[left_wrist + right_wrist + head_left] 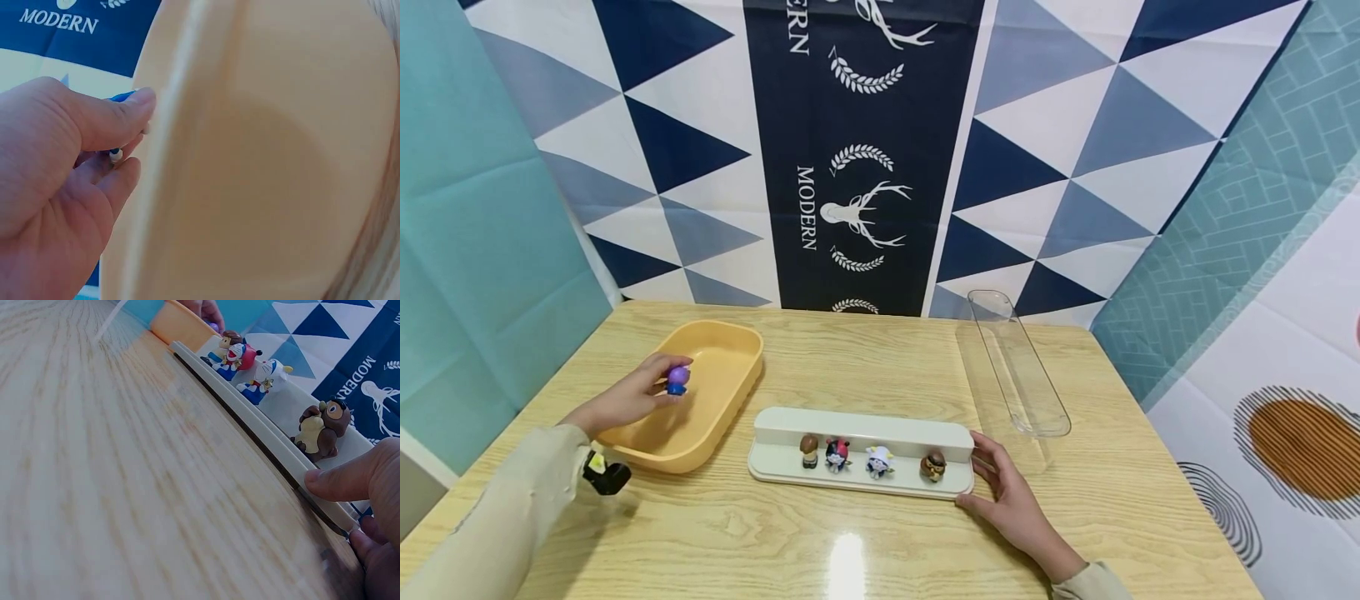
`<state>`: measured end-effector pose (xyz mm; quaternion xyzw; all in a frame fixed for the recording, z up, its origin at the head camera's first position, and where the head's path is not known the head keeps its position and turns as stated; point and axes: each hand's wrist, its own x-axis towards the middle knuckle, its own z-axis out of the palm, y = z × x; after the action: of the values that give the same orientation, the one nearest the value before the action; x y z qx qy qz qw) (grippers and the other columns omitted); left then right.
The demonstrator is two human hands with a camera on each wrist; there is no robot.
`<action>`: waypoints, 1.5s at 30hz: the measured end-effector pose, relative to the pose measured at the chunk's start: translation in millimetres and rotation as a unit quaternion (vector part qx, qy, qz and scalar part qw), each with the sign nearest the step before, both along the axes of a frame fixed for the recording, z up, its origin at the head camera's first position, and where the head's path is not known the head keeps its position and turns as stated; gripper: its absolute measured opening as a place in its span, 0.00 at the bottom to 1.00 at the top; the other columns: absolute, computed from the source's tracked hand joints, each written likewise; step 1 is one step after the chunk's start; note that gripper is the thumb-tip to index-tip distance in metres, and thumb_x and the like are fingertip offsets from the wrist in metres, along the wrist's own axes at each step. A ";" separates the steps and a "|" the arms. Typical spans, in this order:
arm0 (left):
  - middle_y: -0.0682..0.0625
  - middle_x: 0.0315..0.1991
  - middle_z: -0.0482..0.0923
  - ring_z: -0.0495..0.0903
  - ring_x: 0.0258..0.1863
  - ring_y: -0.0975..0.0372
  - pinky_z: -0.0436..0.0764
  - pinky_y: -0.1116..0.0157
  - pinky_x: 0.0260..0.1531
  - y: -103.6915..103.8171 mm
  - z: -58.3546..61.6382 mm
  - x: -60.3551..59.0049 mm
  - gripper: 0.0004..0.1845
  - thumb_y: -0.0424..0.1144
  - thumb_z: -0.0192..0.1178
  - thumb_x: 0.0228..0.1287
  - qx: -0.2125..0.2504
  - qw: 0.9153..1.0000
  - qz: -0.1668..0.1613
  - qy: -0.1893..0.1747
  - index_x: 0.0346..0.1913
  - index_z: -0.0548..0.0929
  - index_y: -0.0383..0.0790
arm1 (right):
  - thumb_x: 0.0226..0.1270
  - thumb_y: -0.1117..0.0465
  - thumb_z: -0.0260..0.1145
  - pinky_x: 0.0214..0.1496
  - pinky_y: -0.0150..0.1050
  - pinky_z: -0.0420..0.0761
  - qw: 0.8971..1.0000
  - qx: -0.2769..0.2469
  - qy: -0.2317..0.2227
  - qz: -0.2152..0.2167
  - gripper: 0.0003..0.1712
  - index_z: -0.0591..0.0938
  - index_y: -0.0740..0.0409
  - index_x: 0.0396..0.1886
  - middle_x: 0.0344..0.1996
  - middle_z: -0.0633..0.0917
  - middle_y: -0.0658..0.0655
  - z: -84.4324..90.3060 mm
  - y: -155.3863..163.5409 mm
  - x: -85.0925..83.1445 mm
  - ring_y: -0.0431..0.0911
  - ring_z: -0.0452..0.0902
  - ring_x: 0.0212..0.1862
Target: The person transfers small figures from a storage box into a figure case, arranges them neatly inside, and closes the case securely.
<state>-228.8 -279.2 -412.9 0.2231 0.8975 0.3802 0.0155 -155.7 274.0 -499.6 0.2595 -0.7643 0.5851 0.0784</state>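
Note:
My left hand [628, 398] pinches a small purple and blue figurine [677, 380] just above the yellow tub [730, 392]. In the left wrist view my left hand [75, 169] hides most of the toy; only a blue sliver of the figurine [122, 97] shows beside the tub's rim [162, 162]. My right hand [1003, 492] grips the right end of the white display stand [857, 425], thumb on its front edge. Several small figurines stand in a row on it, among them a brown one [933, 466]. In the right wrist view my thumb [350, 478] rests on the stand [281, 456] next to the brown figurine [322, 428].
A clear plastic cover [1018, 367] lies on the wooden table [865, 542] behind the stand's right end. Patterned cloth backdrops close in the table at the back and on both sides.

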 end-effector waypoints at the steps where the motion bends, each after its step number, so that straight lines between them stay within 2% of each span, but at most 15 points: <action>1: 0.25 0.59 0.59 0.64 0.60 0.31 0.67 0.40 0.56 1.5 0.9 -0.1 0.29 0.20 0.59 0.64 0.002 1.000 -0.004 0.005 0.65 0.60 0.16 | 0.48 0.82 0.73 0.63 0.26 0.68 1.000 0.000 -0.001 -0.001 0.51 0.60 0.71 0.72 0.61 0.69 0.78 0.0 0.1 0.0 0.32 0.69 0.62; 8: 0.26 0.60 0.58 0.66 0.61 0.32 0.67 0.45 0.58 13.0 5.4 0.2 0.31 0.21 0.59 0.65 0.030 0.999 -0.021 0.018 0.67 0.59 0.17 | 0.49 0.81 0.73 0.63 0.25 0.68 1.000 -0.001 -0.008 0.000 0.51 0.60 0.70 0.73 0.62 0.68 0.78 0.6 -0.3 0.3 0.32 0.68 0.62; 11: 0.24 0.63 0.55 0.62 0.64 0.30 0.73 0.59 0.60 18.9 8.5 0.9 0.30 0.23 0.57 0.69 0.058 0.998 -0.021 0.000 0.68 0.56 0.19 | 0.49 0.81 0.73 0.63 0.25 0.68 1.000 -0.002 -0.008 0.001 0.51 0.59 0.71 0.72 0.62 0.68 0.78 1.0 -0.6 0.6 0.32 0.69 0.62; 14: 0.23 0.67 0.53 0.58 0.67 0.30 0.72 0.75 0.55 26.7 12.7 2.3 0.30 0.25 0.54 0.72 0.106 0.994 -0.025 -0.028 0.69 0.53 0.21 | 0.49 0.82 0.73 0.63 0.25 0.68 1.000 -0.002 -0.005 0.000 0.51 0.59 0.71 0.72 0.62 0.68 0.78 1.2 -0.8 0.7 0.32 0.69 0.62; 16: 0.22 0.68 0.54 0.60 0.68 0.36 0.72 0.78 0.52 32.3 14.8 3.3 0.29 0.26 0.53 0.73 0.140 0.989 -0.034 -0.037 0.69 0.52 0.22 | 0.49 0.82 0.73 0.63 0.26 0.68 1.000 -0.002 -0.003 0.001 0.51 0.59 0.71 0.72 0.62 0.68 0.78 1.4 -0.7 0.6 0.32 0.69 0.62; 19: 0.22 0.68 0.56 0.67 0.67 0.58 0.74 0.77 0.52 40.8 17.5 5.6 0.30 0.28 0.53 0.74 0.173 0.983 -0.040 -0.048 0.71 0.52 0.23 | 0.48 0.82 0.73 0.64 0.26 0.68 1.000 -0.002 0.000 0.001 0.51 0.59 0.71 0.72 0.61 0.68 0.78 1.4 -0.5 0.6 0.32 0.69 0.62; 22: 0.24 0.67 0.59 0.69 0.58 0.75 0.75 0.75 0.52 49.6 19.5 7.4 0.31 0.29 0.56 0.73 0.177 0.983 -0.040 -0.040 0.71 0.55 0.25 | 0.48 0.82 0.73 0.64 0.26 0.69 1.000 -0.003 0.002 0.003 0.51 0.59 0.72 0.72 0.61 0.68 0.78 1.3 -0.4 0.7 0.32 0.69 0.62; 27: 0.26 0.65 0.61 0.72 0.54 0.68 0.76 0.75 0.50 64.7 20.0 7.9 0.30 0.26 0.59 0.69 0.179 0.983 -0.042 -0.017 0.70 0.60 0.25 | 0.48 0.82 0.73 0.63 0.26 0.69 1.000 -0.001 0.001 0.003 0.51 0.59 0.71 0.72 0.61 0.68 0.78 1.4 -0.3 1.1 0.32 0.69 0.62; 32: 0.29 0.65 0.63 0.74 0.52 0.66 0.78 0.74 0.49 77.3 16.4 8.7 0.30 0.23 0.59 0.67 0.210 0.976 -0.058 -0.017 0.69 0.61 0.24 | 0.48 0.82 0.73 0.63 0.26 0.69 1.000 0.001 0.004 0.002 0.51 0.59 0.72 0.72 0.61 0.69 0.78 0.6 0.0 0.9 0.32 0.69 0.62; 34: 0.36 0.65 0.66 0.74 0.52 0.68 0.79 0.73 0.49 81.4 14.6 9.6 0.30 0.22 0.59 0.67 0.220 0.973 -0.064 -0.021 0.70 0.61 0.24 | 0.48 0.82 0.73 0.63 0.26 0.69 1.000 0.001 0.004 0.002 0.51 0.59 0.72 0.72 0.61 0.69 0.78 0.3 0.1 0.5 0.32 0.69 0.62; 39: 0.56 0.63 0.70 0.74 0.57 0.68 0.80 0.68 0.51 89.0 10.9 11.1 0.32 0.23 0.58 0.68 0.266 0.959 -0.079 -0.059 0.71 0.57 0.23 | 0.48 0.82 0.73 0.63 0.27 0.69 1.000 0.002 0.002 0.001 0.51 0.59 0.71 0.72 0.61 0.69 0.78 0.1 0.2 0.2 0.32 0.69 0.62; 42: 0.57 0.63 0.70 0.75 0.58 0.67 0.81 0.63 0.51 93.5 8.4 11.2 0.31 0.23 0.59 0.68 0.294 0.949 -0.078 -0.084 0.70 0.58 0.25 | 0.48 0.82 0.73 0.63 0.27 0.69 1.000 0.003 0.004 0.002 0.51 0.59 0.71 0.72 0.61 0.69 0.78 -0.3 0.4 0.1 0.32 0.69 0.62; 45: 0.50 0.66 0.68 0.75 0.59 0.67 0.81 0.58 0.51 99.1 6.1 11.5 0.32 0.24 0.60 0.67 0.311 0.943 -0.069 -0.096 0.70 0.60 0.27 | 0.48 0.82 0.73 0.63 0.26 0.69 1.000 0.005 0.006 0.001 0.51 0.59 0.71 0.72 0.61 0.69 0.77 -0.9 0.9 -0.4 0.32 0.68 0.62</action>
<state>-217.3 -180.2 -406.8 0.2412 0.7111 0.6579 0.0574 -156.1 274.8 -500.5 0.2641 -0.7665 0.5797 0.0813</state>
